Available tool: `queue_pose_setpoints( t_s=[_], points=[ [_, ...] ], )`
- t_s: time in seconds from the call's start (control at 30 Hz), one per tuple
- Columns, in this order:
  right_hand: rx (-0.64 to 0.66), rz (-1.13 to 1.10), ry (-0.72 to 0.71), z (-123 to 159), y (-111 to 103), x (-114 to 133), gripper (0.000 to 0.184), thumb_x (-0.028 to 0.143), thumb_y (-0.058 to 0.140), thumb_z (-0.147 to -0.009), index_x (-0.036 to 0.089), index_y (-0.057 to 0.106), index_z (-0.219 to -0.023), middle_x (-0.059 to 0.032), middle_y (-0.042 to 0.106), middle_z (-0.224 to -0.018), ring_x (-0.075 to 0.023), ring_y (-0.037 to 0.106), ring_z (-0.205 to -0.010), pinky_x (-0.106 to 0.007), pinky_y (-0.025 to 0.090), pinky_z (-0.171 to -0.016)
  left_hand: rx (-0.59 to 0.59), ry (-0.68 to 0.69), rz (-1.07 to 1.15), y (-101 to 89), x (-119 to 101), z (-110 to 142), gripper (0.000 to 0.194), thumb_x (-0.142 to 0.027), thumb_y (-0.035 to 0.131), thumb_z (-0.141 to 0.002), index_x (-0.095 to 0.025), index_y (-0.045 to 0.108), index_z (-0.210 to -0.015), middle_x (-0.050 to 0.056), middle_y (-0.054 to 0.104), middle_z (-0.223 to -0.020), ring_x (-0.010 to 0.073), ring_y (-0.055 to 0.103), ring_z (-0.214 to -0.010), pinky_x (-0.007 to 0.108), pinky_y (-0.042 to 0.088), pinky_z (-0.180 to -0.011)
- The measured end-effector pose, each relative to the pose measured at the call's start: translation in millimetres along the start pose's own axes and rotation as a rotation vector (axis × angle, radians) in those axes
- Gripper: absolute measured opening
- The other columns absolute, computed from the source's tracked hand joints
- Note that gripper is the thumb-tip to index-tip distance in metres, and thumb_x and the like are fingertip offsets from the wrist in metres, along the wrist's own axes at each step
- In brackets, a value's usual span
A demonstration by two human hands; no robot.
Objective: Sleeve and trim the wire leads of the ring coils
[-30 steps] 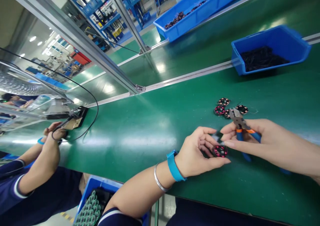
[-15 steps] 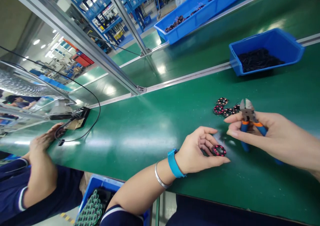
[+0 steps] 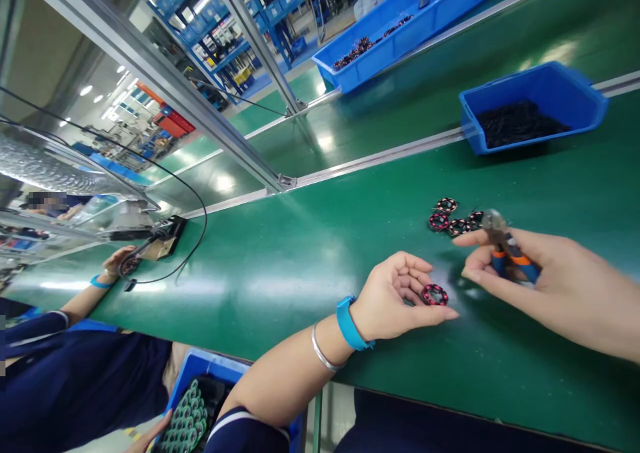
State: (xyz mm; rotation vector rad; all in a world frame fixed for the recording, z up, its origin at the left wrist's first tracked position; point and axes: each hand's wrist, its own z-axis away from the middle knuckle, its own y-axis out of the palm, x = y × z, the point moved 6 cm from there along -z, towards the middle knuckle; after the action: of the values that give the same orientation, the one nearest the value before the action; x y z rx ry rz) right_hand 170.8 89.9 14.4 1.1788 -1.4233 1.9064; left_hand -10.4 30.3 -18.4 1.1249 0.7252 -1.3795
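In the middle of the bench, my left hand (image 3: 395, 296) has its fingers curled around a small black wound ring (image 3: 435, 295) with pinkish-red coils. The ring sits by the fingertips, above the thumb. To its right, my right hand (image 3: 540, 273) grips a pair of side cutters (image 3: 514, 258) with blue and orange handles. Their jaws point up and away, a little blurred, and part of the handles is hidden by the palm. Just beyond the cutters, several similar wound rings (image 3: 447, 205) lie close together on the green bench top (image 3: 280, 266).
A blue bin of black pieces (image 3: 533, 147) stands at the back right. Behind the metal rail, a long blue tray (image 3: 380, 56) holds more wound parts. At left, a co-worker's hand (image 3: 117, 259) is near a black cable (image 3: 205, 223); a blue crate (image 3: 225, 366) with green rings sits below.
The cutters have tilted and their jaws have dropped slightly. My left hand keeps the ring, turned a little. One of the co-worker's hands now reaches to the crate of green rings.
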Motion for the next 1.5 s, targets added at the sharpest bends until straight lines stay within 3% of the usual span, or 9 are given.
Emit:
queue_pose_setpoints(
  t_s=[0.17,0.37,0.53,0.7,0.77,0.83,1.03,1.3,1.5],
  points=[
    [-0.095,0.034,0.116,1.7,-14.1,-10.1,0.069,0.091,0.064,-0.062,0.027,0.079,-0.083,-0.0156,0.084,-0.108,-0.0335,0.076,-0.073,-0.046,0.061,-0.054,0.032,-0.054,-0.019,-2.7,2.9,0.0,0.078,-0.039,0.114,-0.038,-0.017,0.063,-0.093,-0.005,0.066,-0.074,0.0047,0.058,-0.061,0.018,0.046,-0.055],
    [-0.113,-0.001,0.014,5.6,-6.5,-11.6,0.061,0.089,0.069,-0.066,0.029,0.081,-0.074,-0.0099,0.087,-0.106,-0.0374,0.081,-0.085,-0.051,0.067,-0.071,0.129,-0.035,-0.088,-5.0,9.3,-2.5,0.069,-0.041,0.110,-0.051,-0.017,0.065,-0.098,-0.004,0.068,-0.076,0.0075,0.061,-0.062,0.021,0.051,-0.059],
    [-0.207,0.098,-0.017,-1.1,-30.5,-14.5,0.071,0.099,0.066,-0.063,0.031,0.085,-0.072,-0.0097,0.088,-0.107,-0.0313,0.076,-0.069,-0.046,0.061,-0.058,-0.214,0.315,-0.731,-50.2,-27.3,0.8,0.041,-0.022,0.093,-0.076,-0.021,0.073,-0.112,0.006,0.081,-0.103,0.0237,0.078,-0.100,0.038,0.064,-0.093],
    [-0.508,0.144,-0.097,12.2,-51.1,-5.2,0.055,0.085,0.072,-0.073,0.032,0.084,-0.074,-0.0085,0.087,-0.098,-0.0264,0.072,-0.068,-0.046,0.060,-0.070,-0.572,0.461,-1.197,-92.9,-58.4,13.6,0.060,-0.018,0.090,-0.074,-0.021,0.066,-0.130,0.013,0.079,-0.127,0.0376,0.072,-0.126,0.059,0.059,-0.109],
    [-0.536,0.027,-0.127,14.7,-40.2,-4.1,0.042,0.071,0.076,-0.077,0.029,0.082,-0.077,-0.0084,0.087,-0.099,-0.0256,0.073,-0.072,-0.044,0.061,-0.074,-0.605,0.606,-1.226,-83.5,-61.4,11.2,0.061,-0.024,0.087,-0.079,-0.021,0.063,-0.134,0.016,0.073,-0.140,0.0385,0.067,-0.135,0.060,0.057,-0.113],
    [-0.488,-0.093,-0.136,12.0,-21.7,-7.5,0.036,0.063,0.079,-0.075,0.028,0.080,-0.078,-0.0077,0.084,-0.088,-0.0248,0.073,-0.068,-0.041,0.062,-0.070,-0.466,0.697,-1.184,-60.2,-54.9,-4.8,0.055,-0.027,0.081,-0.085,-0.020,0.060,-0.136,0.016,0.073,-0.141,0.0353,0.069,-0.133,0.057,0.057,-0.115],
    [-0.276,-0.257,-0.114,6.5,10.7,-38.9,0.049,0.077,0.076,-0.081,0.028,0.075,-0.080,-0.0067,0.079,-0.077,-0.0270,0.076,-0.072,-0.042,0.066,-0.071,-0.133,0.554,-1.066,-7.6,-34.9,-67.4,0.062,-0.019,0.075,-0.080,-0.021,0.057,-0.139,0.014,0.073,-0.144,0.0333,0.069,-0.134,0.053,0.055,-0.118],
    [-0.094,-0.292,-0.089,-6.5,4.4,-35.9,0.075,0.099,0.069,-0.073,0.026,0.076,-0.082,-0.0082,0.076,-0.079,-0.0260,0.072,-0.073,-0.046,0.065,-0.076,-0.199,0.561,-1.068,-7.6,-35.6,-51.5,0.067,-0.034,0.086,-0.070,-0.018,0.061,-0.129,0.013,0.076,-0.119,0.0335,0.073,-0.111,0.054,0.060,-0.103],
    [0.032,-0.263,-0.011,-13.3,-4.2,-36.9,0.082,0.104,0.066,-0.068,0.025,0.079,-0.085,-0.0074,0.076,-0.070,-0.0276,0.073,-0.068,-0.045,0.064,-0.069,-0.200,0.490,-0.941,-2.0,-38.1,-52.4,0.027,-0.030,0.089,-0.075,-0.022,0.067,-0.087,0.005,0.074,-0.093,0.0232,0.073,-0.091,0.039,0.064,-0.086]
  ],
)
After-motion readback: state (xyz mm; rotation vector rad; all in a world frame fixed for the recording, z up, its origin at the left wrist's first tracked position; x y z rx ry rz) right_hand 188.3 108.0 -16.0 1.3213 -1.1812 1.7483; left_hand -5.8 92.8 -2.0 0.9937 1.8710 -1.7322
